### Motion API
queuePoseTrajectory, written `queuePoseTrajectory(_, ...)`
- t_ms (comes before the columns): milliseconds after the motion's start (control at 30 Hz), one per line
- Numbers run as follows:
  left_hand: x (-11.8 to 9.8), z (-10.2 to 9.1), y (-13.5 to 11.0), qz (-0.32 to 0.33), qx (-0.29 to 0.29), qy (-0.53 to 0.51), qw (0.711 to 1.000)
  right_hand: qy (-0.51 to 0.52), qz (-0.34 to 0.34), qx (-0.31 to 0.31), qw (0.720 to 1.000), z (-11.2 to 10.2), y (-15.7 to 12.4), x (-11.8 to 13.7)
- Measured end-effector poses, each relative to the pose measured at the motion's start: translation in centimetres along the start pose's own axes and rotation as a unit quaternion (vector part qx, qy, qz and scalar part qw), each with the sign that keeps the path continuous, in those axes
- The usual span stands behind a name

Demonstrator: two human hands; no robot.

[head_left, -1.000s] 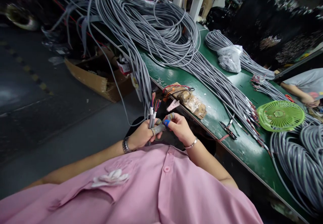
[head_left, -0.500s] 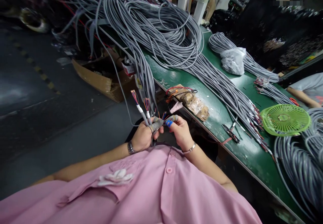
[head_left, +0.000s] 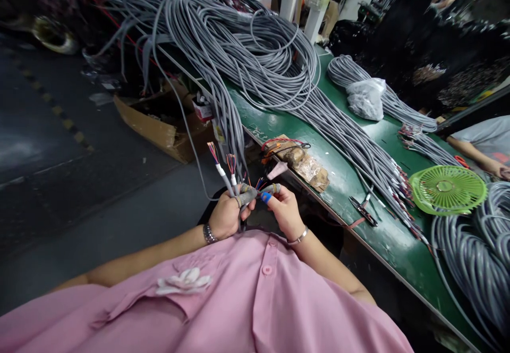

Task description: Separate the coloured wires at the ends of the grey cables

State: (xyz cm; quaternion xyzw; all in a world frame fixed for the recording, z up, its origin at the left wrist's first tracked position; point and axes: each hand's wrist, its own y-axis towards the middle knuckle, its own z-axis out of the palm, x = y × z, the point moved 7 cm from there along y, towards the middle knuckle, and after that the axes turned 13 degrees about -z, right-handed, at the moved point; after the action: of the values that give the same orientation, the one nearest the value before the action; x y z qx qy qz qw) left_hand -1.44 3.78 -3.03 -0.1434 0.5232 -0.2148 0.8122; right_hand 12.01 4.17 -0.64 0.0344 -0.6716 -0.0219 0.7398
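Note:
My left hand (head_left: pixel 228 214) is closed around several grey cables (head_left: pixel 227 181) in front of my chest. Their stripped ends fan out into thin coloured wires (head_left: pixel 213 152) above white sleeves. My right hand (head_left: pixel 286 211) pinches at thin wires (head_left: pixel 260 183) of another cable end close to my left fingertips; the exact wire is hidden. Grey finger covers sit on some fingers of both hands, and blue tape wraps my right thumb. From the table edge, more grey cables (head_left: pixel 231 114) hang down behind my hands.
Coiled grey cables (head_left: pixel 247 50) lie over the green table (head_left: pixel 338 156). A taped block (head_left: pixel 303 164), pliers (head_left: pixel 363 211), a green fan (head_left: pixel 448 189) and a plastic bag (head_left: pixel 365 98) are on it. A cardboard box (head_left: pixel 147 130) stands on the floor. A co-worker's arm (head_left: pixel 478 154) shows at right.
My hands stay almost in place, with the right fingers shifting slightly at the wires. The co-worker's hand at the right has come into view.

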Motion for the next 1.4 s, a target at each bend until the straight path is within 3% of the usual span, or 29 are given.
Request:
queuePoseTrajectory(167, 0.2, 0.4, 0.0, 0.009, 0.013, 0.041, 0.999, 0.012, 0.022, 0.015, 1.000, 0.2, 0.0, -0.1)
queuePoseTrajectory(333, 0.5, 0.6, 0.1, 0.009, 0.024, 0.063, 0.998, 0.034, 0.037, -0.012, 0.999, -0.1, 0.1, -0.6)
queuePoseTrajectory(700, 0.9, 0.0, 0.4, 0.018, 0.006, 0.017, 1.000, 0.062, 0.042, -0.071, 0.995, -0.1, -0.3, -1.6)
queuePoseTrajectory(1067, 0.7, -0.2, 0.5, -0.001, -0.010, -0.039, 0.999, 0.115, 0.039, -0.047, 0.992, 0.4, -0.4, -1.7)
queuePoseTrajectory(1400, -0.2, 0.2, 0.2, -0.010, 0.014, -0.049, 0.999, 0.158, 0.073, -0.106, 0.979, -3.4, 0.6, -3.5)
